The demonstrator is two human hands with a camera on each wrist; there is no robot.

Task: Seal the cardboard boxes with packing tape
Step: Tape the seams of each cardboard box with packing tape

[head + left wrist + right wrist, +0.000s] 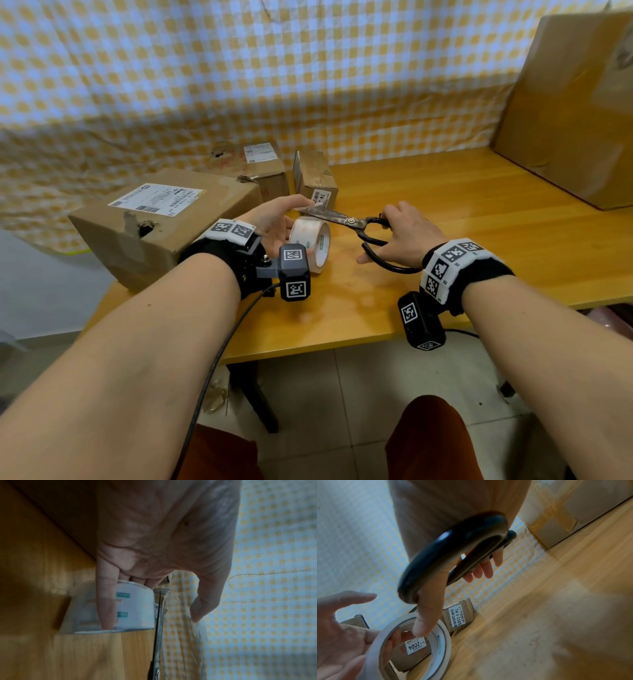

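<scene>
A roll of clear packing tape (310, 243) stands on edge on the wooden table (462, 212). My left hand (279, 224) holds it with fingers hooked through its core (393, 639); the thumb (202, 608) sticks out free. My right hand (406, 234) grips old black-handled scissors (346, 220), thumb through one loop (453, 555). The blades (158, 628) point left over the top of the roll, their tip by my left thumb and forefinger. A strip of tape at the blades cannot be made out. A taped cardboard box (161, 219) with a torn hole sits just left of my left wrist.
Two smaller labelled boxes (265, 169) (315, 183) stand behind the roll by the checked cloth. A big box (575, 102) fills the table's far right corner. The near table edge runs under my wrists. A cable hangs from the left wrist.
</scene>
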